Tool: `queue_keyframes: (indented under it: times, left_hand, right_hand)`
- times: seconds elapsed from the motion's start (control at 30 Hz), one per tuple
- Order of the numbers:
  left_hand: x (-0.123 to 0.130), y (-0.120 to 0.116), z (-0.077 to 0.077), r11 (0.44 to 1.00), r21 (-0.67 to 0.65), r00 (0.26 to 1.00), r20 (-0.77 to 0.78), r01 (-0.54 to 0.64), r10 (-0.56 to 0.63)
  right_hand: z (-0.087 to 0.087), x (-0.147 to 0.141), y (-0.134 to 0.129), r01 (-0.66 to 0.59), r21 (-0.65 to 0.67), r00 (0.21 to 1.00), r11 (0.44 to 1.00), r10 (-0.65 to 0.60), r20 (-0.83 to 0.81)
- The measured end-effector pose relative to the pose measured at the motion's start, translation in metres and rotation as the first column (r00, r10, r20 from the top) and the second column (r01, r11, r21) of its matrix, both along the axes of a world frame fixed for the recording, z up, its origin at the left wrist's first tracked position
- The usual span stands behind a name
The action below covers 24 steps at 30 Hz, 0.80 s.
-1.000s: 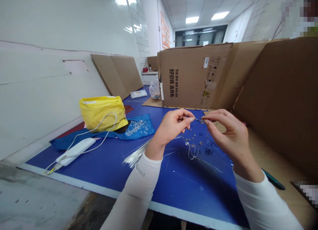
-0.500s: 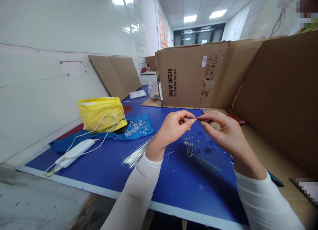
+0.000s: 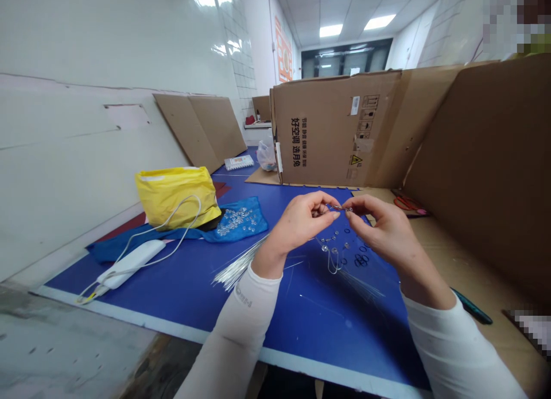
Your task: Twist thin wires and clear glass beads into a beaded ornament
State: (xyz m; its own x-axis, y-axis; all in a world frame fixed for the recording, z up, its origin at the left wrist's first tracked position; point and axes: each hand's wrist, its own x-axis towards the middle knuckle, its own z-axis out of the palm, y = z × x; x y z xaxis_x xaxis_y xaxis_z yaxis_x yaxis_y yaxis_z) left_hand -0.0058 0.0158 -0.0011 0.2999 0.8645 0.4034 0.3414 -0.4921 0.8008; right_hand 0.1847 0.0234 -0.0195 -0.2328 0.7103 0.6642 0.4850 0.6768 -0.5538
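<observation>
My left hand (image 3: 305,220) and my right hand (image 3: 383,224) are raised over the blue table, fingertips close together. Both are closed in a pinch on a thin wire (image 3: 337,207), with a small shiny piece at my right fingertips. Below the hands are several clear round beads (image 3: 334,250) and a pale wire loop (image 3: 332,266); whether they hang from the held wire I cannot tell. Several dark rings (image 3: 361,260) lie on the table under my right hand. A bundle of straight silvery wires (image 3: 236,268) lies partly beneath my left forearm.
Clear beads (image 3: 241,220) lie on a blue cloth (image 3: 257,206) beside a yellow bag (image 3: 176,198). A white power strip (image 3: 131,264) with a cable is at left. Cardboard walls (image 3: 336,129) stand behind. Red-handled scissors (image 3: 404,202) and a dark green tool (image 3: 471,307) lie at right.
My right hand has shifted slightly left and its fingertips have drawn closer together. A small shiny piece now shows between the hands. My left hand has barely moved.
</observation>
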Motion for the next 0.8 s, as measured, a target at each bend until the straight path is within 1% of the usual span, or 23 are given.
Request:
queue_keyframes:
  times: [0.17,0.27,0.37,0.47,0.67,0.8]
  left_hand:
    - [0.0,-0.001,0.003,0.999,-0.039,1.0,0.005,0.0,0.0]
    - [0.002,-0.001,0.003,0.997,-0.078,1.0,-0.01,-0.03,0.029]
    - [0.005,-0.001,0.001,0.994,-0.096,0.999,0.003,-0.05,0.05]
    - [0.007,0.001,-0.002,0.995,-0.099,0.998,0.041,-0.032,0.036]
    - [0.004,0.005,-0.007,0.989,-0.133,0.988,0.144,0.067,-0.047]
    - [0.004,0.005,-0.007,0.995,-0.095,0.992,0.125,0.029,-0.017]
  right_hand:
    - [-0.006,-0.002,0.004,-0.026,-0.049,0.995,0.998,0.021,-0.094]
    - [-0.008,-0.003,0.005,-0.067,-0.08,0.984,0.995,0.053,-0.168]
    - [-0.01,-0.007,0.003,-0.107,-0.103,0.97,0.989,0.081,-0.23]
    - [-0.01,-0.01,-0.001,-0.138,-0.103,0.958,0.985,0.106,-0.265]
    - [-0.012,-0.009,-0.002,-0.068,-0.088,0.958,0.994,0.041,-0.283]
    - [-0.012,-0.009,-0.002,-0.079,-0.094,0.948,0.992,0.046,-0.316]
